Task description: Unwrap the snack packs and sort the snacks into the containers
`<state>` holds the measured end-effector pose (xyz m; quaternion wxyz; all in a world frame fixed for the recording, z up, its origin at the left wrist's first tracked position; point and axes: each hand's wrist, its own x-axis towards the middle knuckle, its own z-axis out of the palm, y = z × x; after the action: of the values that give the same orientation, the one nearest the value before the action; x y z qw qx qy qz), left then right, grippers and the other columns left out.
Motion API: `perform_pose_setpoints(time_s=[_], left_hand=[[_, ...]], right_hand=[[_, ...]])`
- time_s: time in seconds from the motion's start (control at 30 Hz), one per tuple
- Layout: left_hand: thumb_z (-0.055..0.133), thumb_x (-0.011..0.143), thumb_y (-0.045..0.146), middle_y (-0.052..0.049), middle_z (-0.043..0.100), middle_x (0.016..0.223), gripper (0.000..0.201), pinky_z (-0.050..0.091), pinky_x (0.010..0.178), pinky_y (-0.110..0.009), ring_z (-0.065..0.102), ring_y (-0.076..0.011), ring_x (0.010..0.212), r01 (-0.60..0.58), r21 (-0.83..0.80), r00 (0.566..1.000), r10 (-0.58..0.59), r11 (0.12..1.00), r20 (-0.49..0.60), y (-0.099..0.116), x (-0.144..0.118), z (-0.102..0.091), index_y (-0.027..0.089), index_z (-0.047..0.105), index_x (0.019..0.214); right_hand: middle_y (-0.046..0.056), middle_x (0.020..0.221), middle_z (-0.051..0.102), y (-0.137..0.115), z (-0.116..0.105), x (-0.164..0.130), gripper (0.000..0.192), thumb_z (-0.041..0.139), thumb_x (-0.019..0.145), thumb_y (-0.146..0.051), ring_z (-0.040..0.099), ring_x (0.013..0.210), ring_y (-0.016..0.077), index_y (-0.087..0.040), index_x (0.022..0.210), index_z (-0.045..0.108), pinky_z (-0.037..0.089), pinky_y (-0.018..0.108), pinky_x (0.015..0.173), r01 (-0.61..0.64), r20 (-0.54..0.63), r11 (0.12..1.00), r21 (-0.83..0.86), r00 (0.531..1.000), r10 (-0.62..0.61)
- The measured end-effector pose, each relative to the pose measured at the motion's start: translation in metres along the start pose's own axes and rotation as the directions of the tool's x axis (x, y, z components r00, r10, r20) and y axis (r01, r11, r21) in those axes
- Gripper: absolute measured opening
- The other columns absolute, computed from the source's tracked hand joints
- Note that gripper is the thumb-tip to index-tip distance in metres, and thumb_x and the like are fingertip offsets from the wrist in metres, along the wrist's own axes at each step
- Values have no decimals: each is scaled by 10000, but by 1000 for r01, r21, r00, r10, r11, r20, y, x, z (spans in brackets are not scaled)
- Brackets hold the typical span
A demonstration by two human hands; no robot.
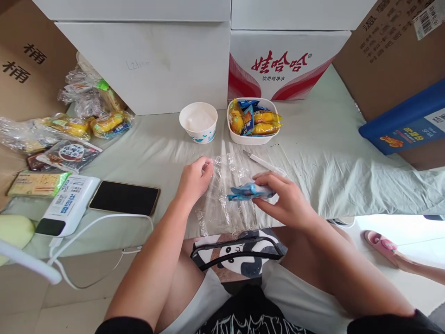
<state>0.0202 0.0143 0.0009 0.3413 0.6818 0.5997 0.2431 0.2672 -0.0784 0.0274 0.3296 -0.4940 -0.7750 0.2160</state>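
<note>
The blue snack packet [248, 191] lies lengthwise left-to-right, pinched in the right hand [285, 202] fingers, while the left hand [193, 178] fingers grip the clear plastic bag [222, 195] at its left edge.

Both hands [239, 190] on clear bag [225, 195], blue packet [248, 191] inside.
</note>
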Motion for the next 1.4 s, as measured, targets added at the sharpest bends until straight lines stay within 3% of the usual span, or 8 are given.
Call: perform_pose_setpoints(time_s=[0.17,0.27,0.5,0.63,0.77,0.97,1.23,1.4], left_hand=[[502,965,389,-17,732,752,228,431,653,-315,588,-171,617,-2,-15,1000,2,1000,-5,-3,2,0,228,628,865],[513,963,354,-23,743,786,189,445,669,-311,612,-171,640,-19,-57,1000,20,998,12,-3,1,-1,224,642,918],[516,970,334,-35,749,785,169,463,689,-313,651,-182,670,-44,-101,999,47,994,26,2,-2,-3,228,628,902],[494,987,359,-33,741,781,208,452,681,-318,642,-184,667,-59,-92,998,61,994,25,1,-1,-3,233,617,875],[494,994,352,-33,749,787,217,455,700,-326,633,-183,670,-62,-97,997,66,993,31,3,1,-3,227,620,868],[472,994,341,-30,747,796,215,433,697,-332,624,-191,685,-67,-92,995,74,993,70,7,2,-2,231,607,870],[534,924,241,-19,673,765,101,409,669,-314,565,-173,670,-96,-88,993,101,992,56,7,-3,-5,222,603,852],[544,925,241,7,606,707,107,365,613,-281,471,-134,603,-125,-142,989,135,982,61,5,-6,-7,217,567,823]], right_hand=[[-12,810,669,3,-17,-2,265,743,848,-365,604,614,140,-244,1020,582,501,276,550,-212,-164,968,131,959,232],[16,957,693,18,-29,8,392,743,839,-390,637,674,160,-257,1173,586,519,296,554,-212,-307,953,217,912,273],[71,1050,760,77,-80,122,430,714,731,-79,640,833,174,-231,1129,654,509,343,741,-260,-532,954,-151,835,144],[30,983,724,77,-86,187,395,744,762,-55,567,764,114,-217,1096,608,480,309,763,-413,-340,864,-290,888,310],[5,827,638,62,-82,209,208,746,869,-197,486,682,87,-220,898,541,457,283,683,-448,-291,824,-348,887,359],[3,801,675,93,-85,223,536,893,808,-366,572,641,105,-202,1235,614,507,295,644,-197,-153,865,-461,978,141],[86,960,743,130,-84,253,946,415,703,-939,737,1054,324,-42,821,690,455,396,715,-7,124,739,-674,985,122],[99,1045,734,104,-78,237,595,753,793,-709,666,1246,330,-118,818,684,557,444,970,-107,86,770,-629,975,206]])
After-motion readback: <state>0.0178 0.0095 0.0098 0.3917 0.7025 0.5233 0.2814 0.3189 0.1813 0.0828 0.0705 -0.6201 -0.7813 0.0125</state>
